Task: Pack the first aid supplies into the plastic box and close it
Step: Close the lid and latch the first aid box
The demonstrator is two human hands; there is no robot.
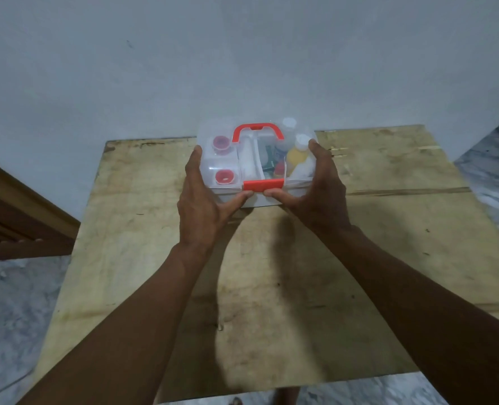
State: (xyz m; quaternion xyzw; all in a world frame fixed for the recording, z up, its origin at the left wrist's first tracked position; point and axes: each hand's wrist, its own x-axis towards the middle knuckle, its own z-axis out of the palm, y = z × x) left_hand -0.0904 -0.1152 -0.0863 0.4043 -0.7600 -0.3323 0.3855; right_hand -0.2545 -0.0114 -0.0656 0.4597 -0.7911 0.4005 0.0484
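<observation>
A: What is the biggest thing we see here?

B: The wooden tabletop point(388, 229), worn and stained, set against a pale wall point(242, 54). Marbled floor point(8, 302) shows at both sides of it, and a brown wooden piece point(14, 217) sits at the far left.

A: And where do we find the plastic box point(257, 162)?

B: Near the far edge of the tabletop, around its middle, close to the wall. We can't tell whether its base rests on the wood or is lifted a little. Its clear lid is down over the contents.

A: How do our hands stand?

B: Both are clamped on the box. Our left hand point(204, 200) grips the left end, fingers up along the side, thumb under the front edge. Our right hand point(318, 194) grips the right end the same way. The two thumbs nearly meet just below the red latch point(264, 185) at the front.

A: What smaller things do we make out?

B: A red handle point(258, 130) lies across the top of the lid. Through the plastic we see two red round caps point(222, 159) on the left, a yellowish bottle point(296, 156) with a white cap on the right, and blurred items between them.
</observation>
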